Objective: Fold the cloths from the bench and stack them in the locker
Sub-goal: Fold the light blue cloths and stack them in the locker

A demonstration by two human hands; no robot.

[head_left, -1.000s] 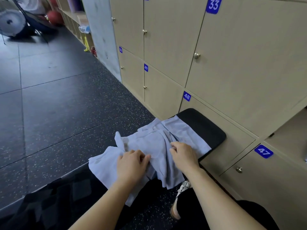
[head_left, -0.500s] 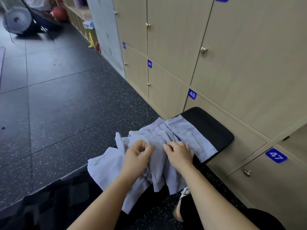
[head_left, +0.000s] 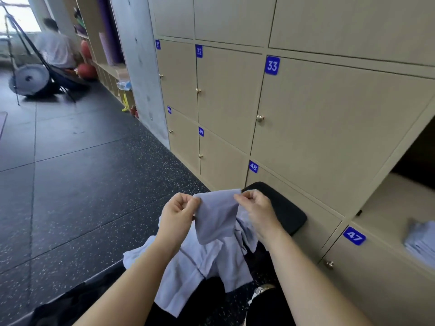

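A pale lilac cloth (head_left: pixel 216 217) hangs in the air above the black padded bench (head_left: pixel 282 208). My left hand (head_left: pixel 179 215) pinches its top left corner and my right hand (head_left: pixel 256 208) pinches its top right corner. Below it a heap of more lilac cloths (head_left: pixel 197 269) lies rumpled on the bench, partly draped over the near edge. At the right, an open locker (head_left: pixel 386 208) holds a stack of folded cloths (head_left: pixel 421 241) on its shelf.
Beige locker doors numbered 33 (head_left: pixel 329 128), 48 and 47 (head_left: pixel 353 236) line the wall right of the bench. Dark speckled floor (head_left: pixel 82 184) stretches to the left. A person (head_left: pixel 55 50) sits far back by a round drum and a stand.
Both hands have picked one cloth out of the heap and raised it by its top corners. The view has tilted up and the open locker now shows at the right.
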